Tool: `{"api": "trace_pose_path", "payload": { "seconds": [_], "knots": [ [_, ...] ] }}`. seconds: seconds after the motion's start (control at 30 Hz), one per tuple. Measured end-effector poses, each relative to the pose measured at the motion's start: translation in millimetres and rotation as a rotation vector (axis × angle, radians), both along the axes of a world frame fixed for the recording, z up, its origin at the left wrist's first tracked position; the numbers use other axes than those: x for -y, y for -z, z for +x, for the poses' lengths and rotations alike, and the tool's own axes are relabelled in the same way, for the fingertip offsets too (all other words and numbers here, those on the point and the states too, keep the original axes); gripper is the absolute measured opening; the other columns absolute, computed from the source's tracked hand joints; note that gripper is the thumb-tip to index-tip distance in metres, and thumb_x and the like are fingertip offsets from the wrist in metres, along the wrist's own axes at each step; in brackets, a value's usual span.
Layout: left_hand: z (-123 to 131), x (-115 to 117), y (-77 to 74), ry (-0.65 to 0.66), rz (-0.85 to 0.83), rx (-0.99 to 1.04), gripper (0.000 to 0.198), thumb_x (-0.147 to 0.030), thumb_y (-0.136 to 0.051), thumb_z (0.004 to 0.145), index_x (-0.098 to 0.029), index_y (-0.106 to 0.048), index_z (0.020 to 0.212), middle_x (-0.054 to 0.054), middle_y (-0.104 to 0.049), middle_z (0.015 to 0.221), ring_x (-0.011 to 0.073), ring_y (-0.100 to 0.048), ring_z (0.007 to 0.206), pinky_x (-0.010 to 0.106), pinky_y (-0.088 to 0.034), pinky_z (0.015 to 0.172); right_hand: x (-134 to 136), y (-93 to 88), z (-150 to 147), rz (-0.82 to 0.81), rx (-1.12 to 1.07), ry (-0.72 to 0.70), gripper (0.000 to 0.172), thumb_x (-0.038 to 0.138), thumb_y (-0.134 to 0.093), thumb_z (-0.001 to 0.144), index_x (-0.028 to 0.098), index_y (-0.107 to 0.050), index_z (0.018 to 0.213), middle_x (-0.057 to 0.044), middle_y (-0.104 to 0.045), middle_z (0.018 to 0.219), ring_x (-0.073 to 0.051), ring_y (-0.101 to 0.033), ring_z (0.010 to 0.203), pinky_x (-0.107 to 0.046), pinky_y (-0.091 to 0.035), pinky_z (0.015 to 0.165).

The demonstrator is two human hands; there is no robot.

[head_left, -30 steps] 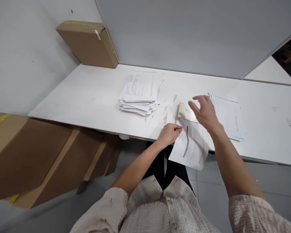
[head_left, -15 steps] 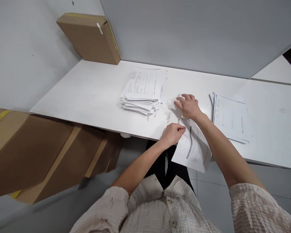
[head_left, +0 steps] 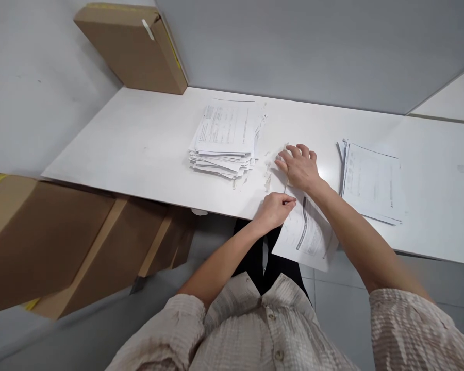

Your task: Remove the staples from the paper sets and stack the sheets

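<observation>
White table, paper stack, box, overhanging sheet

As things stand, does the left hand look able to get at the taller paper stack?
Probably yes: nothing standing on the tabletop separates the left hand from the taller paper stack. The hand seems to pinch the printed sheet, so might need to let go.

Cardboard box beside grey panel; yellow-taped cartons at left.
</observation>
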State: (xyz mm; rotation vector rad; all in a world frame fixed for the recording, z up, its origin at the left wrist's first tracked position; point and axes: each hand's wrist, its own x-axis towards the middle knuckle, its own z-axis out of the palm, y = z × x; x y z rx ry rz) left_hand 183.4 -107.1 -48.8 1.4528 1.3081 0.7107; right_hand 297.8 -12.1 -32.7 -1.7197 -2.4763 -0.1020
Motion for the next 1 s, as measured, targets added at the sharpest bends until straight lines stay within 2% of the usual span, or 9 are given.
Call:
{"api": "trace_pose_path", "payload": {
  "seconds": [0.37, 0.47, 0.53, 0.63, 0.73, 0.8, 0.87, 0.93, 1.0],
  "knots": [
    [1.5, 0.0, 1.1, -0.012, 0.011, -0.001, 0.021, -0.023, -0.058, 0.078, -0.018, -0.073, 0.092, 0.005, -0.073, 0.093, 0.0172, -0.066, 0.084, 0.027, -0.049, 0.077, -9.6, -5.6, 1.9, -0.086, -0.090, 0.027, 0.051, 0.051, -0.029, 0.091, 0.020, -0.057, 0.121, -0.016, -0.048, 0.132, -0.039, -0.032, 0.121, -0.058, -0.031, 0.091],
    [1.0, 0.1, -1.4, -0.008, -0.015, -0.007, 0.022, -0.024, -0.058, 0.078, -0.017, -0.073, 0.093, 0.005, -0.073, 0.091, 0.0168, -0.066, 0.081, 0.027, -0.050, 0.076, -13.2, -13.1, 5.7, -0.118, -0.236, 0.070, 0.050, 0.051, -0.031, 0.090, 0.021, -0.055, 0.123, -0.015, -0.047, 0.133, -0.037, -0.034, 0.122, -0.057, -0.033, 0.092],
    [-3.0, 5.1, -4.3, -0.009, -0.036, 0.018, 0.022, -0.024, -0.059, 0.078, -0.016, -0.072, 0.094, 0.006, -0.073, 0.093, 0.0170, -0.066, 0.083, 0.027, -0.050, 0.077, -5.5, -22.6, 14.7, -0.046, -0.408, 0.096, 0.049, 0.049, -0.027, 0.092, 0.021, -0.055, 0.122, -0.014, -0.052, 0.129, -0.032, -0.039, 0.121, -0.052, -0.033, 0.095],
    [-17.2, 23.5, -9.4, -0.011, -0.056, 0.062, 0.023, -0.024, -0.059, 0.078, -0.015, -0.072, 0.095, 0.006, -0.072, 0.095, 0.0171, -0.065, 0.086, 0.026, -0.050, 0.077, 33.6, -36.7, 38.4, 0.073, -0.651, 0.192, 0.047, 0.049, -0.026, 0.093, 0.021, -0.059, 0.111, -0.011, -0.060, 0.116, -0.026, -0.050, 0.111, -0.044, -0.037, 0.094],
    [-35.6, 47.2, -14.6, -0.022, -0.078, 0.102, 0.025, -0.028, -0.058, 0.079, -0.016, -0.072, 0.097, 0.006, -0.073, 0.090, 0.0167, -0.066, 0.080, 0.026, -0.051, 0.071, 101.3, -39.6, 63.9, -0.064, -0.754, 0.432, 0.044, 0.055, -0.035, 0.088, 0.021, -0.060, 0.100, -0.009, -0.066, 0.095, -0.023, -0.061, 0.083, -0.037, -0.047, 0.073],
    [-43.7, 58.8, -18.1, -0.036, -0.033, 0.155, 0.025, -0.030, -0.058, 0.080, -0.017, -0.071, 0.097, 0.005, -0.073, 0.091, 0.0160, -0.066, 0.079, 0.025, -0.051, 0.069, 149.2, -33.3, 74.3, -0.178, -0.789, 0.591, 0.042, 0.058, -0.042, 0.084, 0.021, -0.060, 0.093, -0.006, -0.065, 0.079, -0.022, -0.061, 0.070, -0.034, -0.047, 0.063],
    [-44.5, 64.1, -21.1, -0.040, 0.083, 0.200, 0.024, -0.030, -0.058, 0.081, -0.018, -0.071, 0.097, 0.005, -0.072, 0.093, 0.0150, -0.065, 0.080, 0.024, -0.051, 0.070, 188.4, -23.0, 77.3, -0.284, -0.903, 0.653, 0.038, 0.058, -0.046, 0.082, 0.022, -0.060, 0.087, -0.004, -0.064, 0.073, -0.020, -0.060, 0.065, -0.032, -0.047, 0.058],
    [-37.7, 63.8, -22.7, -0.022, 0.213, 0.210, 0.023, -0.030, -0.058, 0.082, -0.019, -0.071, 0.097, 0.005, -0.071, 0.087, 0.0137, -0.064, 0.076, 0.024, -0.051, 0.068, 212.7, -12.9, 75.7, -0.382, -1.104, 0.666, 0.034, 0.056, -0.052, 0.079, 0.024, -0.061, 0.087, -0.003, -0.063, 0.071, -0.019, -0.058, 0.062, -0.030, -0.047, 0.054],
    [-27.0, 60.2, -22.2, 0.013, 0.323, 0.205, 0.023, -0.031, -0.055, 0.085, -0.019, -0.070, 0.098, 0.005, -0.070, 0.082, 0.0126, -0.063, 0.071, 0.024, -0.051, 0.065, 219.9, -6.7, 75.6, -0.407, -1.305, 0.685, 0.033, 0.053, -0.061, 0.074, 0.025, -0.062, 0.091, -0.002, -0.064, 0.072, -0.018, -0.059, 0.060, -0.030, -0.048, 0.052]
  ]
}}
